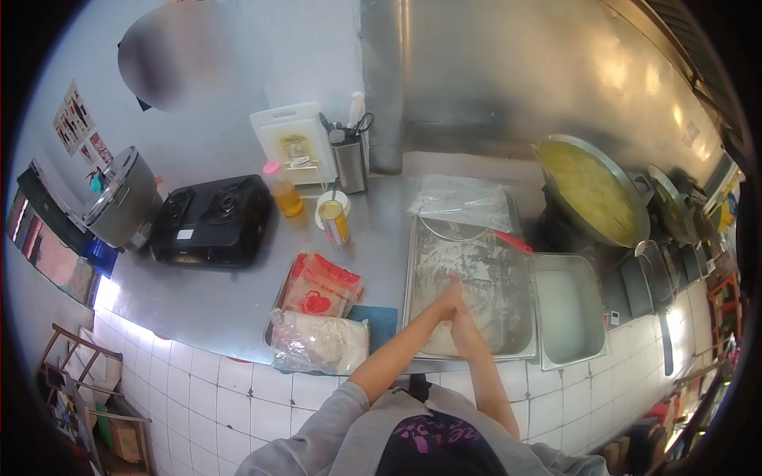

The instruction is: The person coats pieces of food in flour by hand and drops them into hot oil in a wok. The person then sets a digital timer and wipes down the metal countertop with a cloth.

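Over a flour-dusted metal tray, my left hand and my right hand are pressed together, closed against each other. Whatever may lie between the palms is hidden. White flour covers much of the tray's bottom in uneven patches. Beyond my hands, a strainer with a red handle rests across the tray's far part. A clear plastic bag lies at the tray's far end, partly over the strainer. Right beside the tray stands a deep metal pan with cloudy liquid in it.
A large wok of yellowish contents stands back right. Left of the tray are a bag of white powder, a red-and-white packet, a can and an oil bottle. Farther left stand a black stove and a pot.
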A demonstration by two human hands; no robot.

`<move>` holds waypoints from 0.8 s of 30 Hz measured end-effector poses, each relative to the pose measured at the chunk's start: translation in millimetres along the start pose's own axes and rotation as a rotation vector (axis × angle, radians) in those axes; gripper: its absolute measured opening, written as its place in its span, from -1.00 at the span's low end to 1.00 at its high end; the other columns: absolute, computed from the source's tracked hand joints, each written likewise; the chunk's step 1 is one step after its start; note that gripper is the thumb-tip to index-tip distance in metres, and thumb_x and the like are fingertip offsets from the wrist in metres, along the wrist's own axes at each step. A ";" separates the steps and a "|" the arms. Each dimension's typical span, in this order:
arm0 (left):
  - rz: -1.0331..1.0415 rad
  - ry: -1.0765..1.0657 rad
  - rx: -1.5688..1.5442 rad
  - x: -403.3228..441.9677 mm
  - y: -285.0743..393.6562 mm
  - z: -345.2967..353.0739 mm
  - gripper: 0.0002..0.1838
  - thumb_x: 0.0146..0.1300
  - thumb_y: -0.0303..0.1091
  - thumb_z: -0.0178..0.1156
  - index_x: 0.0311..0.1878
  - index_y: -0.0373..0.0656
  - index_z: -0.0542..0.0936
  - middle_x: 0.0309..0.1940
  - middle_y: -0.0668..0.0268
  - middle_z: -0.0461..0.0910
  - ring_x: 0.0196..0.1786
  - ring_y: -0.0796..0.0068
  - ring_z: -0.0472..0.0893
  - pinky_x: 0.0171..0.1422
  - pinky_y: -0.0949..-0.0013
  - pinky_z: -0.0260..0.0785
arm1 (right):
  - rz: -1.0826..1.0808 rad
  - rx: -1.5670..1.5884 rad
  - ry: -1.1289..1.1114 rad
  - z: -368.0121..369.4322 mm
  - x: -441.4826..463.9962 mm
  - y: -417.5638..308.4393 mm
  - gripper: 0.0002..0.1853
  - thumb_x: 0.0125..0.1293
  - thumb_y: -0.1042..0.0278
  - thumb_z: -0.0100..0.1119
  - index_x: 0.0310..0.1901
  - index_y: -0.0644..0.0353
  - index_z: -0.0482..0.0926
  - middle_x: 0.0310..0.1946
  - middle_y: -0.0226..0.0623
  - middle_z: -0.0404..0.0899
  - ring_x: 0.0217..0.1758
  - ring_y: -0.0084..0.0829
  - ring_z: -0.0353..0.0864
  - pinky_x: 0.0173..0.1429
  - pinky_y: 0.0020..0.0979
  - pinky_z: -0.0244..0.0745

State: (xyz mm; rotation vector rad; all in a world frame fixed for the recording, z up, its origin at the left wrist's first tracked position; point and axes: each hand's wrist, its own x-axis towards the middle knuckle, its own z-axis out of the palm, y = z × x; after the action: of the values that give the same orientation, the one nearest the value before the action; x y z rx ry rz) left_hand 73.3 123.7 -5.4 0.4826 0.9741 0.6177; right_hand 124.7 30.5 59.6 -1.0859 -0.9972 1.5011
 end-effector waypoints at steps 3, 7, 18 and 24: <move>-0.029 0.055 0.100 18.3 -0.4 -13.1 0.00 0.32 0.49 -0.56 0.55 -0.17 -0.19 0.56 0.01 -0.22 0.56 -0.03 -0.08 0.51 -0.12 -0.10 | 0.339 -0.118 0.050 -8.8 -17.5 -6.0 -0.31 0.51 -0.16 -0.27 0.47 0.18 0.08 0.48 -0.19 0.08 0.52 -0.34 0.06 0.48 -0.27 0.01; -0.126 0.008 0.205 10.2 10.3 -15.4 0.04 0.25 0.56 -0.53 0.56 -0.08 -0.18 0.57 0.06 -0.26 0.56 -0.08 -0.19 0.45 -0.33 -0.27 | 0.243 -0.408 0.013 -32.0 -29.3 -17.7 -0.41 0.49 -0.05 -0.10 0.36 0.22 0.27 0.32 -0.11 0.33 0.30 -0.27 0.41 0.32 -0.32 0.29; -0.234 -0.170 0.155 -18.0 27.8 -31.6 0.12 0.13 0.67 -0.42 0.56 0.00 -0.08 0.57 0.04 -0.29 0.58 -0.01 -0.34 0.39 -0.52 -0.38 | 0.050 -0.668 0.110 -101.2 -3.1 -23.0 -0.56 0.45 0.02 0.01 0.02 0.28 0.58 -0.14 -0.08 0.66 0.00 -0.32 0.63 0.08 -0.36 0.46; -0.104 0.037 0.202 -29.0 28.9 -32.2 0.06 0.20 0.59 -0.30 0.55 -0.03 -0.03 0.51 -0.10 -0.14 0.56 0.03 -0.14 0.47 -0.23 -0.15 | -0.149 0.011 0.073 -77.5 105.4 -24.7 -0.16 0.30 0.44 0.22 0.44 0.10 -0.14 0.10 0.06 0.38 -0.01 -0.14 0.60 0.07 -0.23 0.59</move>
State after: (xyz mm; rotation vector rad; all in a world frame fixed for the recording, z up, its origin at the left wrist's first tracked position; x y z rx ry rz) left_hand 25.6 128.5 14.9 0.5963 1.0957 0.4378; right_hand 194.2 143.5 47.6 -1.0286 -0.9963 1.3366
